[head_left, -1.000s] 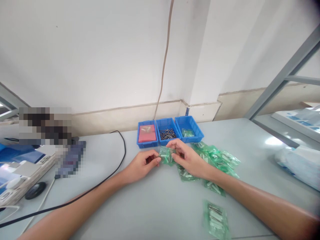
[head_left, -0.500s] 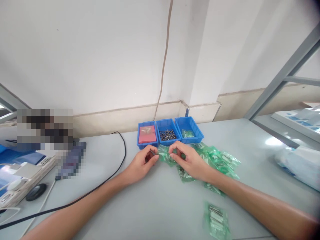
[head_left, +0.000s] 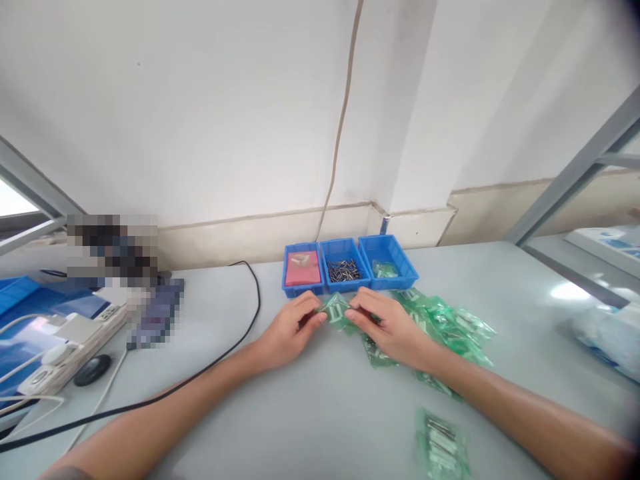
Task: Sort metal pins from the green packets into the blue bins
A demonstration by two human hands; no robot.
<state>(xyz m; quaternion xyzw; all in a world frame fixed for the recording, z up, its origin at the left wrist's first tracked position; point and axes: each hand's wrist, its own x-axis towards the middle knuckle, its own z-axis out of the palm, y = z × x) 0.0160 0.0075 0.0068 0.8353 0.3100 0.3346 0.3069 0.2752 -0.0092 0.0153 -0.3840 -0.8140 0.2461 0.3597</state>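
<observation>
Between my hands is a small green plastic bag (head_left: 336, 309) with white print. My left hand (head_left: 295, 328) pinches its left edge between thumb and fingers. On the opposite edge, my right hand (head_left: 387, 327) has a similar pinch. Several green bags (head_left: 445, 323) lie in a loose pile beside and beyond my right hand, some with metal pieces inside. Another filled green bag (head_left: 441, 443) lies apart, nearer to me. Just behind my hands stands a blue bin of metal screws or pins (head_left: 345, 270); their exact kind is too small to tell.
A blue bin with a red insert (head_left: 303, 268) stands left of the metal pieces, and a blue bin with green bags (head_left: 389, 263) stands right. A black cable (head_left: 240, 337) crosses the grey table (head_left: 300, 420). A power strip (head_left: 65, 350) and black mouse (head_left: 93, 370) are at left.
Both hands now hold the green bag by its two sides, stretched between them; before, the fingers were curled near it. The whole view has shifted slightly.
</observation>
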